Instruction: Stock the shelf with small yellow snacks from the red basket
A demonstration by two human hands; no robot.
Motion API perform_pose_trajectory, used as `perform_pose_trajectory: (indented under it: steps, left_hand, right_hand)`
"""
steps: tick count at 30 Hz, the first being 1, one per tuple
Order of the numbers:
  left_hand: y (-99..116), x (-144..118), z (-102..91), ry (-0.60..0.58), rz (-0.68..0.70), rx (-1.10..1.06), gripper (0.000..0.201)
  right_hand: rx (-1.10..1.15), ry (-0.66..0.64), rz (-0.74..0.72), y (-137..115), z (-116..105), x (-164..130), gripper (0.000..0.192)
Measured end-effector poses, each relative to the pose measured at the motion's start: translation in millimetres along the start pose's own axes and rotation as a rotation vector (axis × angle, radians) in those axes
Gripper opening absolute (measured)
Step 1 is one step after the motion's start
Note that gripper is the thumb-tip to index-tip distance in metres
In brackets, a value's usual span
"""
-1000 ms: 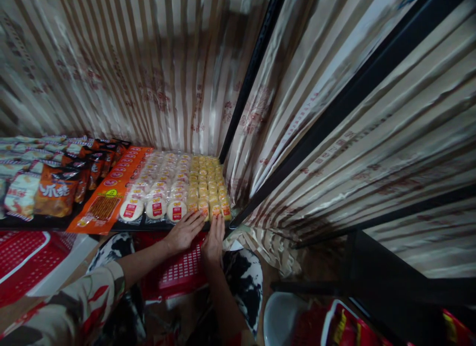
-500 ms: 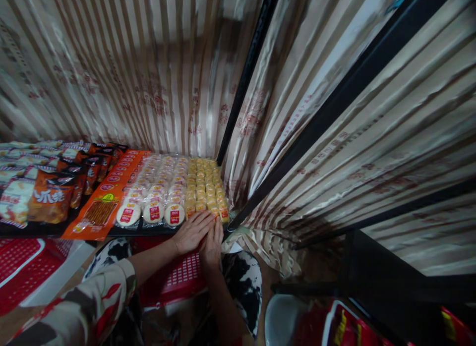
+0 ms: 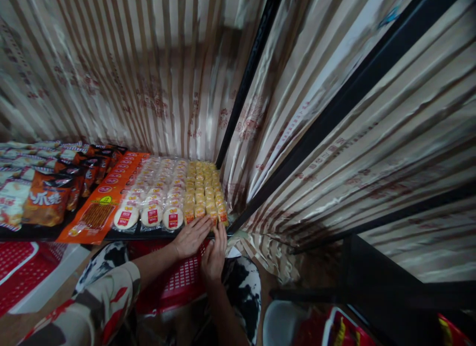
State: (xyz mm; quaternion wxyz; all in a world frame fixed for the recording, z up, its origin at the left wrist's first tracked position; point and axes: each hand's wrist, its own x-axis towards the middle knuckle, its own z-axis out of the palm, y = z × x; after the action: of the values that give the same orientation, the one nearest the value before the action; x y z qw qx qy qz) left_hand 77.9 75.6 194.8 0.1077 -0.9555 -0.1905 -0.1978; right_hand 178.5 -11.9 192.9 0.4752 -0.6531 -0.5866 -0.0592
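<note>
Rows of small yellow wrapped snacks fill the right end of a black shelf. My left hand lies with fingers stretched out, its fingertips at the front of these yellow packs. Close beside it, my right hand points up the same way, fingers extended at the front of the rightmost yellow rows. Neither hand is wrapped round a pack. Left of the yellow rows stand three rows of round white wrapped crackers with red labels. Beside these lie flat orange packets of brown sticks.
Orange snack bags and white bags stand in rows at the left. Below the shelf is a red perforated basket, with another red basket further left. Striped curtain cloth hangs behind, with black frame bars at right.
Both hands have drawn slightly down from the yellow packs, and a gap has opened between the fingers of the two hands. The snack rows look the same.
</note>
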Motion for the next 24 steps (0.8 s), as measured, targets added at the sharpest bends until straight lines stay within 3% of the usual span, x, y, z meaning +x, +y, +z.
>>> perform_pose_trajectory:
  steps: [5, 10, 13, 19, 24]
  left_hand:
    - [2.5, -1.5, 16.2, 0.022, -0.046, -0.001, 0.042]
    - [5.0, -1.7, 25.8, 0.044, -0.046, -0.070, 0.030]
    - [5.4, 0.7, 19.1, 0.037, -0.059, -0.092, 0.030]
    - [5.2, 1.4, 14.5, 0.040, -0.077, -0.099, 0.035]
    - [5.1, -0.2, 19.6, 0.045, -0.057, -0.078, 0.034]
  right_hand:
    - [-0.074, -0.061, 0.010, -28.3, -10.2, 49.6, 0.042]
    - [-0.315, -0.411, 0.044, -34.5, 4.9, 120.0, 0.044]
    - [-0.396, -0.521, 0.076, -31.9, 20.0, 146.2, 0.052]
    - [-0.485, -0.598, 0.139, -17.4, 40.8, 147.8, 0.055]
    - [-0.473, -0.514, 0.106, -14.5, 49.6, 148.3, 0.058]
